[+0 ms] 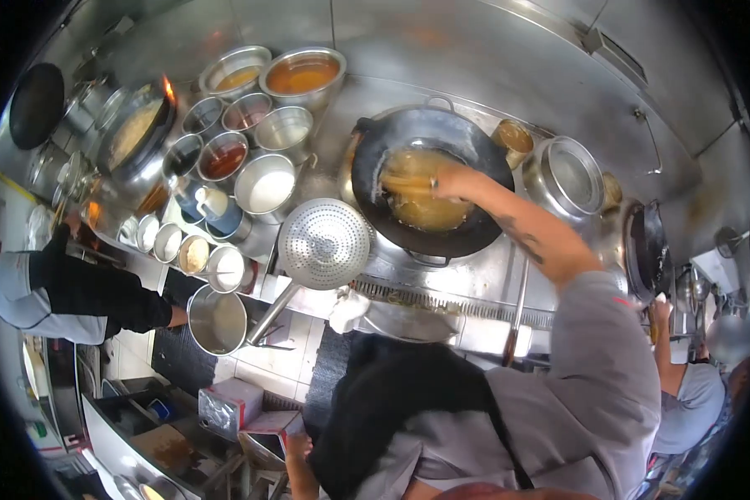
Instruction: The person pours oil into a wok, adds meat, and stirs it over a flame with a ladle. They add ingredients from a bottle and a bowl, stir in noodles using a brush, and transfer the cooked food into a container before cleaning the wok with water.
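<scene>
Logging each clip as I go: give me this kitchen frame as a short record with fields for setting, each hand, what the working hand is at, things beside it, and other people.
setting: steel cooking range in a kitchen, seen from above
right hand: reaches into the wok, over brownish liquid; whether the fingers grip anything cannot be told
left hand: low by the body, near a box; grip unclear
beside the wok: perforated skimmer, bowls of sauces and powders, a lidded pot
other people: one at left in black sleeves, one at right in grey

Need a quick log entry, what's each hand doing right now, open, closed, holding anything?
Right hand: over the wok, closed on a handle; the tool itself cannot be told.
Left hand: low by the body, partly hidden; grip cannot be told.
</scene>
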Tool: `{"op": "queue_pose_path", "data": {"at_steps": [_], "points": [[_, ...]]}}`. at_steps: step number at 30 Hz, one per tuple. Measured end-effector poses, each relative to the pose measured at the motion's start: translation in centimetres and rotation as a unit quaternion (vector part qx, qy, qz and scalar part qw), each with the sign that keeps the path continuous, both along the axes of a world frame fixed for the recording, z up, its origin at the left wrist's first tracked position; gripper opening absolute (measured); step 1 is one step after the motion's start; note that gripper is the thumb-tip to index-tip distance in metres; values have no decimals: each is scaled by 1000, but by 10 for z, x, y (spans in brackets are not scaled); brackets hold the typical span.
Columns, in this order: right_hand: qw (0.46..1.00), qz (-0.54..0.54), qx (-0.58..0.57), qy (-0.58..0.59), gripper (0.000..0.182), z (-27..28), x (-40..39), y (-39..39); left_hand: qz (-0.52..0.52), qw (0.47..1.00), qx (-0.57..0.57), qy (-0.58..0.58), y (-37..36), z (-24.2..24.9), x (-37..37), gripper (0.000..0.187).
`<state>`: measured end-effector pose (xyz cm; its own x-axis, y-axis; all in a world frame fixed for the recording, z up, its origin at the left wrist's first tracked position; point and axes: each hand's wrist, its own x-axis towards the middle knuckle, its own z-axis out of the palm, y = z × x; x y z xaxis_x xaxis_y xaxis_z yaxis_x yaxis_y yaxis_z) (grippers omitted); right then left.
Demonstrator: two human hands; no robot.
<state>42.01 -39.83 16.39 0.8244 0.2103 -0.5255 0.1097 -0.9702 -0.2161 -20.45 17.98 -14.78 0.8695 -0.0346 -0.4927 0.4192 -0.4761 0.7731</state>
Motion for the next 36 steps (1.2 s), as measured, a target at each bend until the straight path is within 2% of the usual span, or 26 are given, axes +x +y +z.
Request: {"op": "queue_pose_path", "data": {"at_steps": [1, 2, 3, 6, 7, 8, 9, 10, 11, 12, 13, 14, 15, 17, 18, 19, 22, 23, 24, 25, 26, 27, 28, 31, 34, 36], "points": [[999, -47, 5, -13, 38, -6, 13, 3, 151, 966, -175, -113, 3, 4, -53, 9], [999, -41, 3, -18, 38, -9, 9, 10, 290, 867, -340, -221, -30, -51, -22, 7], [999, -8, -29, -41, 39, -16, -13, 16, 290, 865, -342, -223, -24, -57, -44, 7], [986, 84, -58, -129, 40, -19, -67, 6, 128, 937, -187, -266, -17, -78, -51, 6], [992, 79, -54, -79, 37, -13, -58, -1, 77, 950, -130, -274, -23, -76, -50, 6], [992, 79, -55, -76, 37, -17, -44, -3, 21, 958, -72, -277, -23, -61, -44, 6], [992, 31, -39, -115, 35, -21, -22, -2, -35, 959, -14, -281, -22, -52, -29, 6], [988, -17, -21, -153, 33, -29, -5, -1, -91, 954, 45, -283, -34, 0, 17, 6], [988, -18, -22, -152, 33, -39, 4, 0, -148, 942, 104, -282, -58, 87, 108, 6], [987, -71, -5, -142, 32, -46, 16, 4, -146, 942, 103, -285, -73, 93, 132, 6], [984, -125, 13, -129, 30, -50, 20, 8, -78, 930, 116, -340, -84, 97, 151, 8], [983, -130, 10, -126, 30, -55, 8, 12, -13, 913, 126, -389, -88, 96, 157, 12], [987, -123, 0, -101, 30, -57, -8, 16, -14, 913, 121, -390, -66, 21, 121, 12], [993, -104, 3, -50, 30, -53, -49, 20, -65, 966, 121, -219, -6, -88, 144, 13], [995, -94, 15, -25, 30, -43, -73, 17, -92, 980, 121, -129, 16, -122, 179, 18], [997, -53, 8, -47, 31, -37, -93, 7, -118, 985, 120, -39, 17, -135, 173, 24], [995, 19, -61, -79, 34, -42, -115, -58, -145, 981, 125, -25, 16, -125, 179, 19], [991, -8, -113, -73, 34, -29, -110, -65, -145, 981, 124, -24, -1, -129, 148, 19], [984, -35, -163, -65, 35, -14, -100, -72, -77, 984, 112, 115, -10, -106, 145, 19], [978, -21, -178, -109, 35, -14, -83, -84, -8, 963, 97, 250, -16, -76, 178, 20], [970, -6, -192, -150, 35, -23, -71, -94, -10, 962, 95, 254, -26, -66, 169, 20], [966, -108, -161, -169, 33, -34, -63, -92, 80, 952, 66, 289, -37, -58, 168, 20], [966, -107, -160, -171, 33, -38, -70, -88, 169, 932, 38, 318, -40, -55, 169, 21], [968, -92, -204, -111, 31, -48, -89, -86, 158, 946, 38, 279, -35, -53, 173, 19], [956, -88, -197, -197, 34, -40, -80, -122, 143, 961, 35, 232, -37, -49, 149, 18], [954, -82, -178, -229, 33, -88, -43, -131, 133, 969, 37, 206, -34, -42, 120, 17]]}}
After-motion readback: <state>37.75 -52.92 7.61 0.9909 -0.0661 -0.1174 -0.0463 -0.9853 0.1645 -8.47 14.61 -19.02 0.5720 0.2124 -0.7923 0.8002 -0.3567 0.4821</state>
